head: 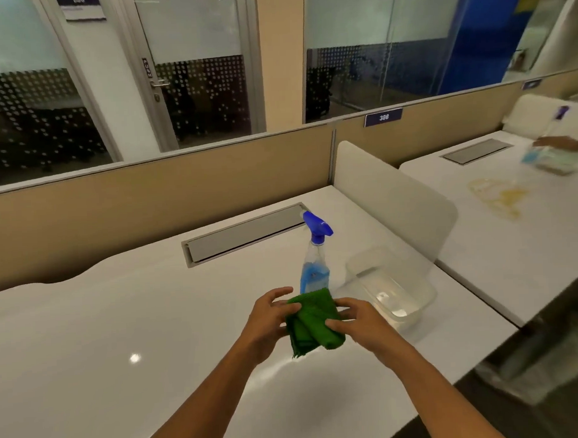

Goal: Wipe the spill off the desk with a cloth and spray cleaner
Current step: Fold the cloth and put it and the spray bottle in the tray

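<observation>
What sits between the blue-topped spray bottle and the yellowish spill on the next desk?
In the head view, a clear plastic tub and the white rounded desk divider lie between the spray bottle and the spill.

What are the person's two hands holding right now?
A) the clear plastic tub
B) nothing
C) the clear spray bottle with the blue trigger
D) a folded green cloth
D: both the left hand and right hand grip the folded green cloth above the white desk.

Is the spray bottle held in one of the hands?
No, the spray bottle stands alone on the desk, while both hands hold the green cloth.
</observation>
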Tool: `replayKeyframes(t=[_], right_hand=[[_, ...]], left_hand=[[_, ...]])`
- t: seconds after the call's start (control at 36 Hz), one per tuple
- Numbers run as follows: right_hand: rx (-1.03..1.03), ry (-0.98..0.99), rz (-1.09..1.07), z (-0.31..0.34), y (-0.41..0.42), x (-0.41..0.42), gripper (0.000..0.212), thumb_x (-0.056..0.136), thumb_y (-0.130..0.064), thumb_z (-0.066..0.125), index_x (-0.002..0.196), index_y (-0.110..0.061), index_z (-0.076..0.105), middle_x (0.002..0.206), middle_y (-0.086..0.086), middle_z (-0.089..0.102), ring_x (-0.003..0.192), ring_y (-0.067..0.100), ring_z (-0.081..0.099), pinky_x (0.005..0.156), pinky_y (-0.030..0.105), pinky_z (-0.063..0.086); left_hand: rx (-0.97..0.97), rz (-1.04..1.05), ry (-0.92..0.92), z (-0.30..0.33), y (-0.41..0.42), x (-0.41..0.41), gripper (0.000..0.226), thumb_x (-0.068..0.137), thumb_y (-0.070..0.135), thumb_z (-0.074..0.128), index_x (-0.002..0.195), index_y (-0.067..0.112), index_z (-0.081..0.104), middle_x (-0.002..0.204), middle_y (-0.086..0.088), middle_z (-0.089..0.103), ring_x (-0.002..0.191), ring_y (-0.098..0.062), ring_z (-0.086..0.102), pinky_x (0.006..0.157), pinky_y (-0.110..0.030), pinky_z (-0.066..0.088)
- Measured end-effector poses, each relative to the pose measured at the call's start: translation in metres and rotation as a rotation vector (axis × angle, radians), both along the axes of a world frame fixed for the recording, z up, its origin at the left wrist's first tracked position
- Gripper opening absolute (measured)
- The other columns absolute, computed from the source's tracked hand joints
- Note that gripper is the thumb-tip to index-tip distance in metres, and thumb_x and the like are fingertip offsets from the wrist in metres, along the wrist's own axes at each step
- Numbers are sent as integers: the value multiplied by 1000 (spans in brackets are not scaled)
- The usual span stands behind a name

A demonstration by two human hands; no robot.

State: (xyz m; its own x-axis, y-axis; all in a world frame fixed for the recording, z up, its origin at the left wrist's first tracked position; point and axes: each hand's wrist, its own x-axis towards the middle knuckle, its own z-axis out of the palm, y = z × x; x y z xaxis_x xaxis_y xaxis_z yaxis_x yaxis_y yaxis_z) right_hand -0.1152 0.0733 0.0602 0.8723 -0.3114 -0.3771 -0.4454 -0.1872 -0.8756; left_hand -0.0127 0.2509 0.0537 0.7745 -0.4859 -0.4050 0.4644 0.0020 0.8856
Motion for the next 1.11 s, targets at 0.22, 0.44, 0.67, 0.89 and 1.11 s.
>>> replayKeyframes(t=[0.22, 0.44, 0.67, 0.89, 1.11], right_hand=[[145, -8, -254, 7, -74, -27, 50, 80, -18, 85, 124, -20, 61, 111, 12, 74, 105, 29, 72, 98, 53, 55], [138, -47, -463, 17, -147, -28, 45, 81, -7, 83, 122, -7, 65, 108, 17, 75, 95, 28, 74, 71, 34, 62], [-52, 1, -463, 1, -209, -5, 29, 77, -17, 86, 101, -22, 70, 104, 9, 75, 94, 23, 74, 89, 43, 62], [-247, 117, -380, -27, -228, 11, 34, 83, -25, 81, 114, -19, 69, 111, 8, 74, 95, 19, 70, 75, 26, 57], [-597, 323, -229, -48, -223, 20, 35, 88, -45, 73, 119, -30, 66, 112, -2, 74, 107, 21, 66, 93, 36, 37]], left_hand=[[-47, -76, 90, -3, -77, -3, 45, 86, 5, 73, 127, 11, 57, 123, -15, 64, 108, -31, 67, 90, -48, 59], [91, -228, -69, 6, -164, 8, 43, 84, 10, 78, 122, 1, 61, 116, -18, 68, 104, -27, 69, 80, -32, 60], [308, -319, -223, -4, -239, 27, 33, 85, 8, 76, 114, -4, 66, 108, -19, 70, 99, -27, 70, 83, -35, 61], [600, -448, -469, -22, -269, 36, 21, 81, 13, 76, 96, 0, 69, 95, -15, 69, 89, -25, 67, 82, -34, 59], [925, -583, -623, -48, -281, 43, 27, 78, 25, 70, 103, 14, 66, 92, -2, 65, 97, -23, 58, 117, -60, 16]])
